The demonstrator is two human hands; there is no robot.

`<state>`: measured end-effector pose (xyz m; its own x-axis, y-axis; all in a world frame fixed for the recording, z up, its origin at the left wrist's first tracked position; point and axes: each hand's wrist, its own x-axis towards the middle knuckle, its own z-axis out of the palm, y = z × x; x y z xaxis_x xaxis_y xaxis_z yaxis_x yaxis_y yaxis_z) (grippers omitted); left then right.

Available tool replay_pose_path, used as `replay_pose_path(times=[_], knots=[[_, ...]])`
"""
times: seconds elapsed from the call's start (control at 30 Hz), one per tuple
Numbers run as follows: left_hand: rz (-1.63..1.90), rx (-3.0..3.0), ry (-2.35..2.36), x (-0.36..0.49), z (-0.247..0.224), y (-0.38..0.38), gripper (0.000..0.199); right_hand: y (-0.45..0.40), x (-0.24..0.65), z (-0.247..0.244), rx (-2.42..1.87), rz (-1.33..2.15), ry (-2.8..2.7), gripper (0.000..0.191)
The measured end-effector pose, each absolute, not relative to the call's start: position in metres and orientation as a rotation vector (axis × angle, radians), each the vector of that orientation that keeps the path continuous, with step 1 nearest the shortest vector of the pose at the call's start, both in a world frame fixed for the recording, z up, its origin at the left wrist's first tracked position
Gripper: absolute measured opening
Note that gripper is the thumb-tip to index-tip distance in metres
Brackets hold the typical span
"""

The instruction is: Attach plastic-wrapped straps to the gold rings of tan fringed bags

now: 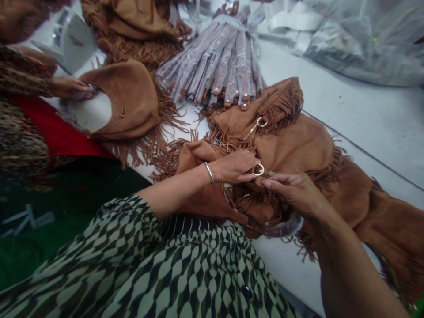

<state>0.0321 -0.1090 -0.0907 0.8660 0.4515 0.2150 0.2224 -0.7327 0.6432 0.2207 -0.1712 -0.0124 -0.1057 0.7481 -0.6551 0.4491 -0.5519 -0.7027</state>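
Observation:
My left hand (234, 167), with a silver bangle at its wrist, is closed with its fingertips on a gold-coloured metal ring (259, 169). Facing it, my right hand (294, 187) pinches a small brown leather strap end (261, 180) just beside the ring. A thin gold-coloured fitting (270, 173) shows between the two hands. Beneath them lies a brown suede bag with fringe (202, 198), its opening turned toward me. Exactly how ring, fitting and strap join is too small to make out.
More fringed suede bags (294, 141) overlap to the right, one with a ring clasp (261, 122). Behind them sits a bundle of plastic-wrapped straps (218, 57). At left, a co-worker's hand (71, 87) holds another bag (135, 99). Clear plastic bags (371, 44) lie at back right.

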Motion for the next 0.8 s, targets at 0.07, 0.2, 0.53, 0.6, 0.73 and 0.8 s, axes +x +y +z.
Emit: replay_pose_path(times=[0.07, 0.2, 0.53, 0.6, 0.73, 0.8], knots=[[0.487, 2.421, 0.447, 0.03, -0.092, -0.11, 0.03, -0.169, 0.221, -0.014, -1.917, 1.703, -1.312, 0.04], [0.531, 2.413, 0.426, 0.025, -0.094, -0.114, 0.032, -0.169, 0.223, -0.014, -1.925, 1.75, -1.261, 0.038], [0.443, 2.54, 0.539, 0.034, -0.1, -0.115, 0.038, -0.176, 0.227, -0.016, -1.802, 1.851, -0.897, 0.038], [0.411, 2.551, 0.554, 0.035, -0.1, -0.114, 0.037, -0.177, 0.229, -0.018, -1.767, 1.873, -0.893, 0.04], [0.358, 2.558, 0.544, 0.034, -0.099, -0.111, 0.034, -0.178, 0.233, -0.023, -1.803, 1.854, -0.885, 0.039], [0.351, 2.557, 0.528, 0.034, -0.097, -0.11, 0.032, -0.179, 0.234, -0.025, -1.853, 1.838, -0.892, 0.038]])
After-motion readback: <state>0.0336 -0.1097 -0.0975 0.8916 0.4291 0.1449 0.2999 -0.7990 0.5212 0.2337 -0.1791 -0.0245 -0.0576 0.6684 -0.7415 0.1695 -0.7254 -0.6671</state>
